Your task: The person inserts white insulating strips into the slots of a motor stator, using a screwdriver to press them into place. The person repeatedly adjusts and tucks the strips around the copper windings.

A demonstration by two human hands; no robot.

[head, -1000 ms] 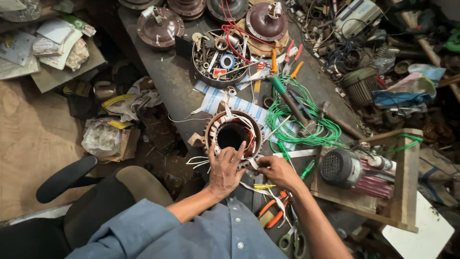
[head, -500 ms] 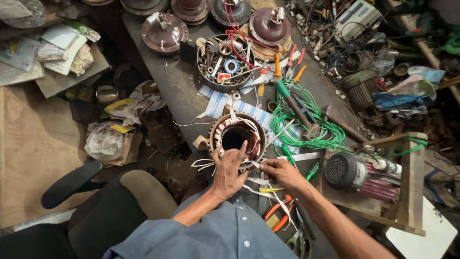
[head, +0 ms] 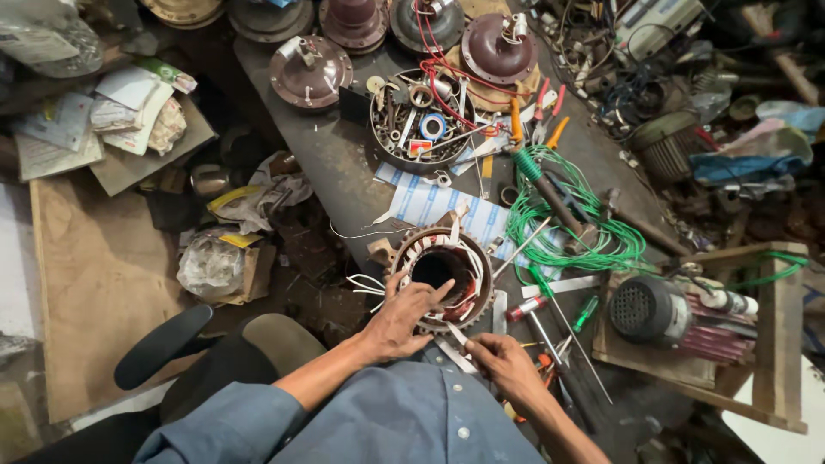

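At the far left, a heap of papers (head: 129, 103) and a crumpled plastic bag (head: 210, 266) are seen on the floor beside the dark counter (head: 344, 185), with a chair seat (head: 284, 339) below. Near the front edge of the counter a motor stator (head: 440, 273) is laid with its bore facing up, its white lead wires (head: 368, 286) fanned out to its left. The left hand (head: 404, 314) is rested on the stator's near rim, the grip spread, with the fingers laid flat over the copper windings rather than closed round anything. Just to the right and nearer the body, a thin pale strip (head: 455, 344), probably insulating paper, is pinched between thumb and fingertips of the right hand (head: 507, 369). For this step to be done well, the stator is best kept steadied by the flat hand while the strip is guided gently at the slot, so that the winding enamel is not scraped. Behind the stator a round tin of small parts (head: 421, 129) is placed, and a tangle of green wire (head: 571, 228) is spread further right. At the right, a small grey motor (head: 649, 311) is held in a wooden frame (head: 778, 335).
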